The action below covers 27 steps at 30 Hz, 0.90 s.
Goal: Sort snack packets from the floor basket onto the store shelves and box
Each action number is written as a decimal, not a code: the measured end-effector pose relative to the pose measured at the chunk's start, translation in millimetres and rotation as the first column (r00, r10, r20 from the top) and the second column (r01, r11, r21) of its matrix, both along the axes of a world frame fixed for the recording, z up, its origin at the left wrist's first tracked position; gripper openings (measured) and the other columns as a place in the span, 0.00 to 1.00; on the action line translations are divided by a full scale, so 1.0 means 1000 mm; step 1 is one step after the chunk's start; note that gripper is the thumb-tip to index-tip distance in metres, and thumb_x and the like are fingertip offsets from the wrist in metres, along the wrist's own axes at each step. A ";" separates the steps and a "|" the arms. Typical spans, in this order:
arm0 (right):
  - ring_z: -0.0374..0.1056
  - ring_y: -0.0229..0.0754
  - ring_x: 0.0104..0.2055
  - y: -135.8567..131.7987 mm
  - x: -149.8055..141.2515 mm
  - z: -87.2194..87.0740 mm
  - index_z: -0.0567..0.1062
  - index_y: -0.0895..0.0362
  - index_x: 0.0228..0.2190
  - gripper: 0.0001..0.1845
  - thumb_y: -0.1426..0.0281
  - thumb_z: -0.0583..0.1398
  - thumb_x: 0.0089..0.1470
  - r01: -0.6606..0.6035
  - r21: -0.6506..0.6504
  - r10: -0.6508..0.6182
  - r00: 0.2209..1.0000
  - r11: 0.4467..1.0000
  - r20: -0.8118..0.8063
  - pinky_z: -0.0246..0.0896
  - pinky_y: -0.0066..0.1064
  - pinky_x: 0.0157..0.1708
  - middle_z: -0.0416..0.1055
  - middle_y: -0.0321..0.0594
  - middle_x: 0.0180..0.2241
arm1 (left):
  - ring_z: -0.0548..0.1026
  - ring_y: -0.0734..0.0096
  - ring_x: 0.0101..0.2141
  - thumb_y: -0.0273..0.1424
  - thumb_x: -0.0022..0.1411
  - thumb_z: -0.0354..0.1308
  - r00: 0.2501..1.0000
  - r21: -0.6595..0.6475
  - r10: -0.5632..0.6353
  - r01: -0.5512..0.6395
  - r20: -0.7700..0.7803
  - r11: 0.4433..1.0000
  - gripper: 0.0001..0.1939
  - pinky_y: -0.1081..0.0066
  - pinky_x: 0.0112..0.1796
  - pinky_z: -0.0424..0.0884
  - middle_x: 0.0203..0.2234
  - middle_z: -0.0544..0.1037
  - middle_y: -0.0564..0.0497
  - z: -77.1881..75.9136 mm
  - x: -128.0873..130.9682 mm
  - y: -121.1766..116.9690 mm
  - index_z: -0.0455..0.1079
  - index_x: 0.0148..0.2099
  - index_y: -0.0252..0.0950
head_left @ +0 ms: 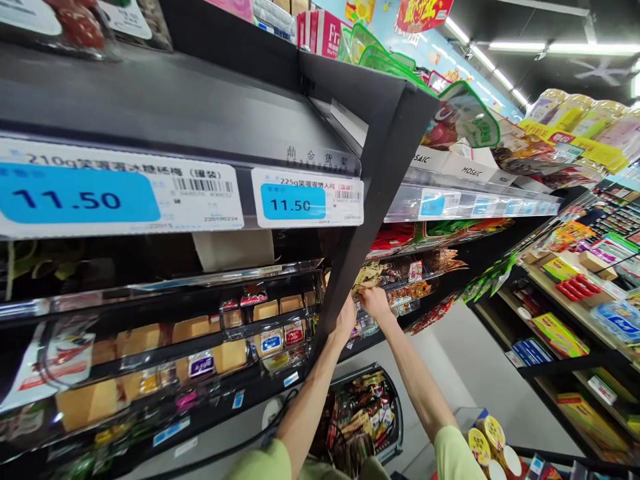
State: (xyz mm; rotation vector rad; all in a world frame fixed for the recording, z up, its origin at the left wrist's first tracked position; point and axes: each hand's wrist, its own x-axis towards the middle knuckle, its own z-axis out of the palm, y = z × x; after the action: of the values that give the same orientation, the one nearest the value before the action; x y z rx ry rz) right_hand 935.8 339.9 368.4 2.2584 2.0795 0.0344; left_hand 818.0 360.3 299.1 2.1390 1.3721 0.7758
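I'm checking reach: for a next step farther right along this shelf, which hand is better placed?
Probably the right hand: it is by the golden packet, farther from the dark post. The left hand appears close beside that post, seemingly with less room.

One pair of short sleeves, pale yellow-green, plain cloth without visible pattern: left sleeve [267, 461], right sleeve [454, 457], each with a straight-cut edge. Two bare forearms, left forearm [311, 390] and right forearm [414, 377], slender, tapering to uncovered wrists; left hand [346, 318] and right hand [374, 303], ungloved, small in view. Dull olive cloth [373, 471] at the lower edge, garment unclear.
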 end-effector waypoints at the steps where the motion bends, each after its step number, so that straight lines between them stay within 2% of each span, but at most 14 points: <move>1: 0.80 0.50 0.43 -0.001 0.001 -0.002 0.85 0.56 0.40 0.17 0.68 0.56 0.69 0.004 0.015 -0.004 1.000 1.000 -0.004 0.62 0.32 0.40 0.84 0.52 0.39 | 0.77 0.45 0.55 0.30 0.72 0.52 1.000 0.007 0.024 -0.024 0.009 1.000 0.28 0.53 0.57 0.68 0.50 0.81 0.31 0.000 0.000 0.000 0.61 0.71 0.27; 4: 0.80 0.48 0.40 -0.008 0.008 -0.006 0.85 0.54 0.38 0.16 0.61 0.59 0.69 0.015 0.119 -0.010 0.999 0.993 -0.041 0.61 0.31 0.36 0.85 0.48 0.37 | 0.78 0.48 0.54 0.29 0.71 0.52 0.998 0.040 0.065 -0.065 0.004 0.997 0.25 0.56 0.56 0.70 0.51 0.81 0.33 0.001 -0.001 -0.002 0.67 0.67 0.30; 6: 0.79 0.47 0.36 -0.016 0.015 -0.007 0.85 0.53 0.33 0.18 0.57 0.61 0.68 0.013 0.244 0.006 0.997 0.970 -0.077 0.61 0.30 0.34 0.84 0.46 0.33 | 0.79 0.49 0.52 0.28 0.71 0.52 0.998 0.047 0.060 -0.059 -0.031 0.997 0.21 0.58 0.55 0.71 0.50 0.80 0.33 0.001 -0.002 -0.004 0.72 0.62 0.29; 8: 0.77 0.46 0.33 -0.024 0.021 -0.005 0.82 0.54 0.28 0.21 0.56 0.61 0.68 0.001 0.401 0.044 0.994 0.916 -0.105 0.62 0.31 0.34 0.81 0.45 0.28 | 0.79 0.50 0.51 0.28 0.71 0.52 0.996 0.039 0.048 -0.045 -0.080 0.998 0.18 0.59 0.54 0.72 0.49 0.80 0.33 0.000 -0.003 -0.005 0.76 0.56 0.28; 9: 0.76 0.47 0.34 -0.029 0.023 -0.002 0.81 0.54 0.28 0.20 0.57 0.61 0.68 0.000 0.490 0.064 0.992 0.871 -0.113 0.64 0.32 0.36 0.80 0.45 0.28 | 0.80 0.50 0.50 0.28 0.70 0.52 0.994 0.035 0.041 -0.038 -0.103 0.999 0.17 0.60 0.53 0.72 0.48 0.80 0.33 0.000 -0.004 -0.006 0.78 0.54 0.27; 11: 0.76 0.51 0.41 -0.035 0.024 0.008 0.81 0.55 0.34 0.16 0.57 0.62 0.67 -0.002 0.649 0.097 0.989 0.761 -0.110 0.69 0.38 0.43 0.81 0.48 0.35 | 0.80 0.50 0.49 0.27 0.69 0.52 0.989 0.031 0.037 -0.033 -0.144 0.999 0.16 0.60 0.52 0.72 0.45 0.81 0.32 0.000 -0.003 -0.006 0.79 0.51 0.27; 12: 0.75 0.54 0.49 -0.036 0.023 0.014 0.81 0.56 0.42 0.16 0.56 0.63 0.66 -0.019 0.691 0.118 0.989 0.722 -0.095 0.69 0.43 0.49 0.81 0.52 0.43 | 0.81 0.50 0.49 0.26 0.69 0.52 0.987 0.035 0.040 -0.035 -0.158 0.999 0.17 0.60 0.52 0.72 0.45 0.81 0.32 0.001 -0.003 -0.007 0.79 0.51 0.26; 13: 0.72 0.58 0.58 -0.037 0.022 0.020 0.79 0.57 0.51 0.21 0.55 0.64 0.65 -0.052 0.706 0.143 0.987 0.706 -0.070 0.67 0.48 0.56 0.77 0.55 0.53 | 0.81 0.50 0.48 0.25 0.69 0.52 0.985 0.042 0.044 -0.037 -0.170 0.998 0.17 0.59 0.52 0.73 0.45 0.82 0.32 0.001 -0.002 -0.007 0.79 0.52 0.26; 15: 0.57 0.60 0.72 -0.037 0.020 0.029 0.68 0.57 0.65 0.35 0.55 0.65 0.64 -0.148 0.659 0.207 0.978 0.737 -0.012 0.56 0.56 0.68 0.63 0.56 0.68 | 0.80 0.50 0.49 0.24 0.68 0.50 0.982 0.065 0.052 -0.040 -0.184 0.997 0.19 0.58 0.52 0.72 0.45 0.82 0.32 0.002 -0.002 -0.009 0.79 0.53 0.26; 16: 0.51 0.59 0.75 -0.037 0.019 0.032 0.63 0.56 0.69 0.39 0.56 0.64 0.64 -0.193 0.612 0.237 0.971 0.767 0.010 0.50 0.57 0.71 0.57 0.55 0.72 | 0.80 0.50 0.49 0.23 0.69 0.49 0.981 0.085 0.055 -0.039 -0.187 0.996 0.19 0.58 0.52 0.72 0.46 0.82 0.31 0.002 -0.002 -0.010 0.79 0.53 0.25; 18: 0.46 0.57 0.77 -0.038 0.019 0.032 0.57 0.55 0.72 0.40 0.57 0.61 0.67 -0.240 0.528 0.270 0.963 0.815 0.021 0.44 0.57 0.74 0.52 0.53 0.74 | 0.79 0.49 0.51 0.22 0.69 0.47 0.980 0.131 0.059 -0.034 -0.188 0.991 0.20 0.56 0.54 0.72 0.47 0.82 0.31 0.002 -0.004 -0.013 0.79 0.53 0.24; 22: 0.50 0.54 0.76 -0.038 0.024 0.023 0.53 0.57 0.74 0.38 0.57 0.55 0.71 -0.212 0.457 0.260 0.965 0.864 -0.044 0.43 0.55 0.75 0.55 0.52 0.74 | 0.77 0.46 0.54 0.20 0.67 0.48 0.988 0.189 0.040 -0.011 -0.151 0.982 0.21 0.52 0.56 0.71 0.47 0.82 0.30 0.003 -0.012 -0.018 0.78 0.54 0.23; 25: 0.54 0.54 0.74 -0.032 0.028 0.023 0.56 0.58 0.73 0.38 0.53 0.55 0.71 -0.195 0.437 0.264 0.959 0.878 -0.103 0.46 0.54 0.74 0.61 0.52 0.71 | 0.77 0.43 0.54 0.21 0.66 0.50 0.994 0.202 0.021 0.000 -0.105 0.979 0.21 0.49 0.57 0.71 0.47 0.81 0.30 0.006 -0.017 -0.024 0.78 0.55 0.25; 27: 0.57 0.55 0.73 -0.028 0.031 0.027 0.59 0.59 0.71 0.39 0.50 0.55 0.70 -0.224 0.417 0.300 0.945 0.881 -0.127 0.48 0.54 0.74 0.64 0.55 0.69 | 0.76 0.42 0.53 0.22 0.67 0.50 0.996 0.203 0.050 -0.032 -0.080 0.979 0.20 0.49 0.56 0.71 0.47 0.80 0.29 0.009 -0.018 -0.029 0.76 0.56 0.24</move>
State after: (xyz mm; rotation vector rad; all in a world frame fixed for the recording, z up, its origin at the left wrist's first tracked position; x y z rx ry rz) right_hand 966.9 311.6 395.1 2.2296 2.6861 0.2972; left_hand 799.5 331.3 307.9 2.3293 1.4384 0.8836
